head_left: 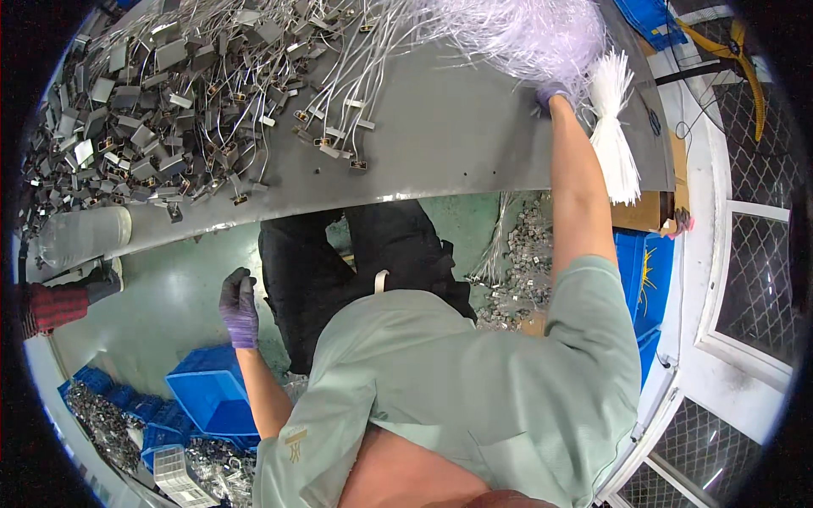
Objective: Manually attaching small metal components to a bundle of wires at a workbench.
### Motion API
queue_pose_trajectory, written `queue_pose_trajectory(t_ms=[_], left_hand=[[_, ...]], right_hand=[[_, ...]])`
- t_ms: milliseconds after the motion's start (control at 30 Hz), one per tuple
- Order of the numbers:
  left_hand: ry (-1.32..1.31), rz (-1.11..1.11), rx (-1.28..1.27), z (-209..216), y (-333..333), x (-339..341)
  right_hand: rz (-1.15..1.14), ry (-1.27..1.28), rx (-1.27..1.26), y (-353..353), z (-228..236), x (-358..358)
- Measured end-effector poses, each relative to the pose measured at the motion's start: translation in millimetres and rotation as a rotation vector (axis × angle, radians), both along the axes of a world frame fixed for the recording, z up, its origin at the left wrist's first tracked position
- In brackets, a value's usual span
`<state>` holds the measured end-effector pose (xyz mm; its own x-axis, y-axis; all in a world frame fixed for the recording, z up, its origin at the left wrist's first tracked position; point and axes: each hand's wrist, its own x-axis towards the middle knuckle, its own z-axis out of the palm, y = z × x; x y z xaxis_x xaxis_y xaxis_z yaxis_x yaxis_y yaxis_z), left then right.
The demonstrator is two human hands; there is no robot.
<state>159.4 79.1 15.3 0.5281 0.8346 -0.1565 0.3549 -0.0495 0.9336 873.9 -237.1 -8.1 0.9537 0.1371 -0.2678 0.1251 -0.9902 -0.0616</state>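
My right hand, in a purple glove, reaches across the grey table to a pile of thin, clear purplish-white strands. Its fingers are mostly hidden at the pile's edge, so their grip does not show. Just right of that hand lies a bundle of white strips, gathered tight near its upper part and fanned at both ends. My left hand, in a grey and purple glove, hangs off the table's near edge above the floor. Its fingers are loosely bent, with nothing visible in them.
Many small grey blocks with wires cover the table's left side. A clear plastic container lies at its left edge. Blue bins stand at lower left; another blue bin is at right. A person's plaid clothing shows at far left.
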Motion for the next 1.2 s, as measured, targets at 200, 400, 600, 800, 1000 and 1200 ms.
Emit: queue_pose_trajectory(t_ms=[200,400,600,800,1000,1200], left_hand=[[0.022,0.010,-0.037,-13,-1,-4],[-0.002,-0.032,-0.026,-23,0,1],[-0.088,-0.346,0.010,24,-32,74],[0.070,-0.682,-0.551,64,-55,159],[-0.182,-0.579,-0.474,53,-62,171],[-0.219,-0.415,-0.362,64,-50,176]], right_hand=[[0.180,0.040,-0.147,-40,0,-18],[1.042,-0.022,-0.367,-47,28,-117],[0.498,0.447,0.587,39,47,-294],[1.043,0.494,0.537,108,81,-401],[0.987,0.476,0.444,128,99,-413],[0.932,0.374,0.785,145,87,-412]])
